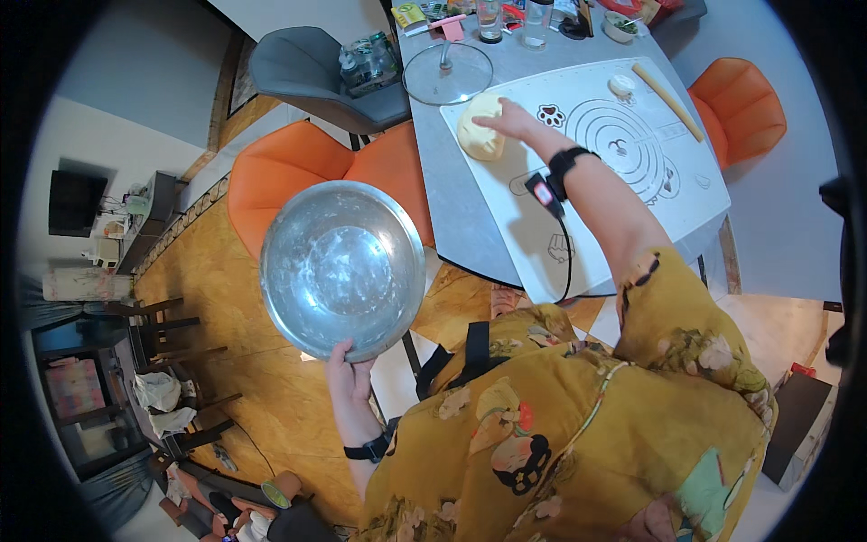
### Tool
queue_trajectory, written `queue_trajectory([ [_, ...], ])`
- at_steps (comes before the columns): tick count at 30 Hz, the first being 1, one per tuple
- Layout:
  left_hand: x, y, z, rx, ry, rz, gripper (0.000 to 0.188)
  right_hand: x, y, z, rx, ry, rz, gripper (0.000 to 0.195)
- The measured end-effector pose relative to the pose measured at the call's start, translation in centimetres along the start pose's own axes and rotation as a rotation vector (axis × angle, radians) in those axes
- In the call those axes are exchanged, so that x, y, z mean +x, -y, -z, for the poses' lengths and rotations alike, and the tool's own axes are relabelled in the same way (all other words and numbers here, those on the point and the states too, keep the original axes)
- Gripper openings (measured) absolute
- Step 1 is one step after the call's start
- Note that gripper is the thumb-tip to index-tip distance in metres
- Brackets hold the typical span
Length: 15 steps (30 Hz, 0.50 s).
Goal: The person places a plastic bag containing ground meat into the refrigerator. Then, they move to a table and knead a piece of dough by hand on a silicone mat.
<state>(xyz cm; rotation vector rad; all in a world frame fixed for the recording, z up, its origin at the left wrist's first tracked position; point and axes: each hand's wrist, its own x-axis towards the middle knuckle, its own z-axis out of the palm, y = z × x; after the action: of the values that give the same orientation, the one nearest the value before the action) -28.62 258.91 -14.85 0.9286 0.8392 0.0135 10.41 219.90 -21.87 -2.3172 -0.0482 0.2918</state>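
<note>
My left hand (351, 377) grips the near rim of a wide stainless steel bowl (342, 267), thumb over the edge. Whitish residue marks the bowl's inside, which is tilted towards me, away from the table. At the far left corner of a white silicone pastry mat (535, 223), my right hand (509, 120) grasps the right side of a large pale lump of dough (481, 139). Some of its fingers are hidden behind the dough. A wooden rolling pin (667, 101) and a small white dish (621, 85) lie on the mat's far right part.
A glass pan lid (448, 73) lies on the grey table (450, 196) beside the mat. Glasses (489, 22) and a bowl of greens (619, 27) stand farther back. An orange chair (291, 169) is behind the steel bowl; a grey chair (298, 68) holds bottles. A cable hangs from my right wrist.
</note>
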Motion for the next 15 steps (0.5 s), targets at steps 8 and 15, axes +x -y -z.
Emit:
queue_trajectory([
  [8,5.5,-2.7,-1.8,0.192,-0.020,0.118,0.045,3.5,3.5,-3.7,-0.264,-0.186,-0.386,0.093],
  [15,15.6,-6.0,-3.4,0.266,0.126,0.251,0.061,0.6,0.8,-4.3,-0.507,-0.296,0.358,0.044],
])
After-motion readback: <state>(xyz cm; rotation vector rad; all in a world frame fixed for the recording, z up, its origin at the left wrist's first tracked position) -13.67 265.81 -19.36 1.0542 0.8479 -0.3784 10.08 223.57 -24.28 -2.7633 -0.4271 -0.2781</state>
